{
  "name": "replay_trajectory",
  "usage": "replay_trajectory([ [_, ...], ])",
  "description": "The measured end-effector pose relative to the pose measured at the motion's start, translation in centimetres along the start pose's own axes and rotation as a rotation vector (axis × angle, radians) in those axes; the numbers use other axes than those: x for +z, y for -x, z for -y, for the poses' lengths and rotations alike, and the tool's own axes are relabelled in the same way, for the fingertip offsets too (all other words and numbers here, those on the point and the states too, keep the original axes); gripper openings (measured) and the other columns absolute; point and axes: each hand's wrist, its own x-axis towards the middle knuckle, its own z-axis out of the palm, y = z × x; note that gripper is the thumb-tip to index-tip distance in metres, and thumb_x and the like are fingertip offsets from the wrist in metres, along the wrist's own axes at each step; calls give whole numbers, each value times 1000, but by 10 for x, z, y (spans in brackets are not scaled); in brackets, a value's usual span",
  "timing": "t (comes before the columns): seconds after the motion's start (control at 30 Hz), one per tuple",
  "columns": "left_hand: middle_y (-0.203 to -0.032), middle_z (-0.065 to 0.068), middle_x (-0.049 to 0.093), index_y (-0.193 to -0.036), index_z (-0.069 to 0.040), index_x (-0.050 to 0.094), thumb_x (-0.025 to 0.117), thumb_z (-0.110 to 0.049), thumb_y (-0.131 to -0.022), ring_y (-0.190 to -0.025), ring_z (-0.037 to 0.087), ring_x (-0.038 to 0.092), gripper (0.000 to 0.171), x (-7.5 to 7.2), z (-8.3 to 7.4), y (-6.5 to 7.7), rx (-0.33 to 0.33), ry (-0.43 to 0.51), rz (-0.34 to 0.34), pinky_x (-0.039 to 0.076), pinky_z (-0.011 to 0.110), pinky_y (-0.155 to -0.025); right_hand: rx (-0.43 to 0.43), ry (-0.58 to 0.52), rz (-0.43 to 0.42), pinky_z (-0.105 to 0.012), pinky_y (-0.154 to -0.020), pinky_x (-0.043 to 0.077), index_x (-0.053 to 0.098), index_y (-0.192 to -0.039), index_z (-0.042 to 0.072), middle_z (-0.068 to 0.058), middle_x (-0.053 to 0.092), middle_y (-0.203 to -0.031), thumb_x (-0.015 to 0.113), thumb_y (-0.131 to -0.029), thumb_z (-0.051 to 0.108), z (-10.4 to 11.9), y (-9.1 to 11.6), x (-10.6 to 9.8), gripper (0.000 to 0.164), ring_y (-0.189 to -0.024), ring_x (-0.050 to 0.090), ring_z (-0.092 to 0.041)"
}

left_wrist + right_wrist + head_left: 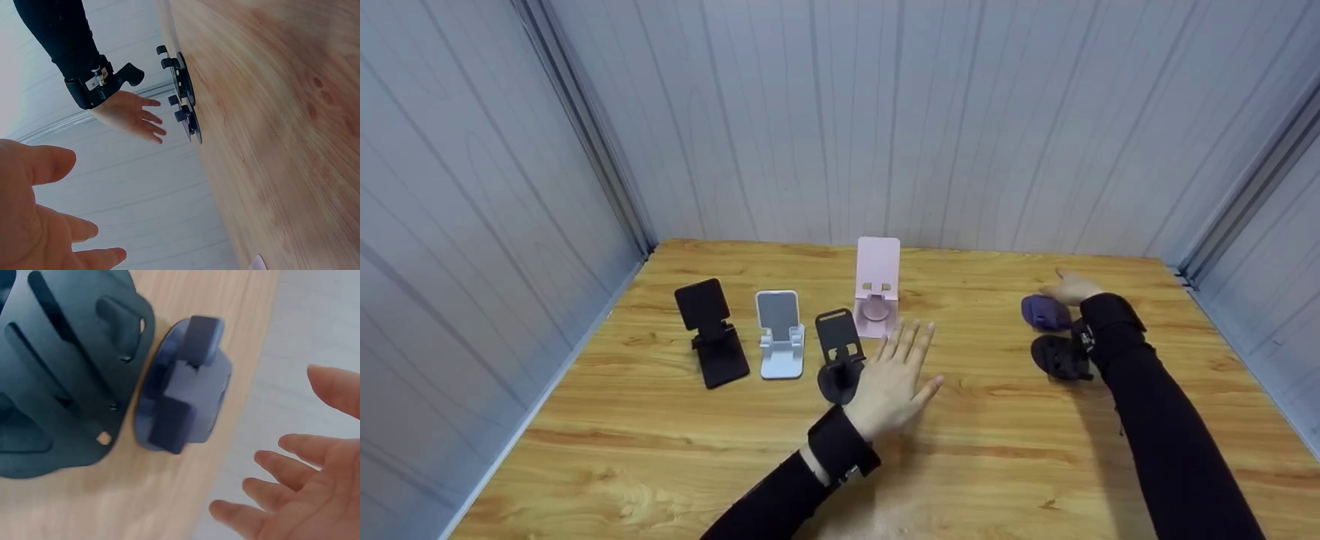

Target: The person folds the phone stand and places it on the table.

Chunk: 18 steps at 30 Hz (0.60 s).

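My left hand hovers with fingers spread and nothing in it, beside a black phone stand with a round base and just in front of a pink phone stand. Farther right, my right hand reaches past a folded purple phone stand; its fingers are extended. In the right wrist view the purple stand lies folded beside a dark slotted stand, and the fingers are apart from both. The left wrist view shows the right hand holding nothing.
A black phone stand and a white one stand unfolded at the left of the wooden table. Another dark folded stand lies under my right wrist. Panelled walls enclose the table's back and sides.
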Motion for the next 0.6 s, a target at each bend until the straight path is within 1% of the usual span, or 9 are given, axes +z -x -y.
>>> replay_trajectory([
  [0.13,-174,19,25,-169,-5,23,52,-42,-111,-161,36,23,75,-4,1,-4,-11,-13,15,25,50,-131,-84,38,-55,-71,-126,15,-3,-155,-25,-52,2,-160,40,-111,24,18,4,5,79,-150,7,-67],
  [0.2,-174,19,24,-169,-6,23,52,-43,-110,-162,36,21,75,-9,3,-8,-20,-30,15,24,50,-131,-120,53,-83,-71,-126,12,-3,-156,-24,-51,2,-161,42,-111,23,27,5,9,80,-150,5,-68],
  [0.27,-174,19,24,-169,-6,23,53,-43,-110,-162,36,20,76,-15,5,-12,-29,-42,6,23,50,-132,-161,90,-114,-72,-126,11,-1,-156,-24,-51,4,-161,45,-110,22,36,5,15,80,-149,3,-70],
  [0.33,-174,19,24,-169,-6,23,53,-43,-110,-162,37,20,76,-20,9,-18,-41,-52,-7,22,51,-132,-194,124,-146,-74,-125,10,3,-157,-24,-50,6,-161,46,-109,23,44,4,22,79,-149,1,-70],
  [0.47,-174,19,26,-170,-8,23,52,-44,-110,-162,39,20,75,-32,15,-31,-74,-60,-12,19,52,-132,-221,187,-206,-83,-119,10,9,-160,-18,-48,9,-163,49,-110,27,56,5,36,79,-152,0,-67],
  [0.53,-173,20,26,-170,-7,22,51,-43,-111,-162,39,20,75,-36,18,-39,-87,-50,-14,19,53,-132,-228,203,-225,-87,-116,10,11,-162,-15,-45,10,-164,50,-110,29,61,9,41,79,-154,-1,-64],
  [0.6,-173,22,25,-169,-5,21,52,-40,-111,-162,41,19,75,-41,23,-49,-94,-9,-29,18,53,-133,-245,215,-239,-89,-114,8,11,-163,-12,-43,10,-166,52,-110,29,66,13,47,79,-155,-2,-62],
])
